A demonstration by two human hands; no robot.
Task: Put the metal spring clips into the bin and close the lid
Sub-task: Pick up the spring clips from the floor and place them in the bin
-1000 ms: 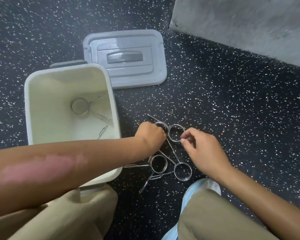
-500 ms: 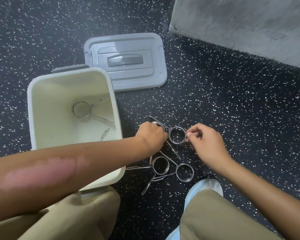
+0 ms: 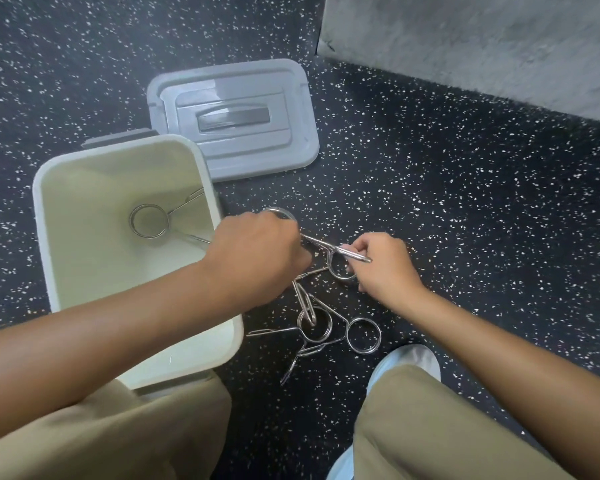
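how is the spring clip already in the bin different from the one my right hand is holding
The clip in the bin lies flat on the bin's floor, untouched; the clip in the right hand is gripped by that right hand. The binned clip lies alone; the held one crosses a clip in the left hand. Both are shiny wire rings with two prongs.

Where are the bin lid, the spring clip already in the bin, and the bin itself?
bin lid (image 3: 232,116), head view, on its recessed handle.
spring clip in the bin (image 3: 149,221), head view, on its ring.
bin (image 3: 118,143), head view, on its far rim.
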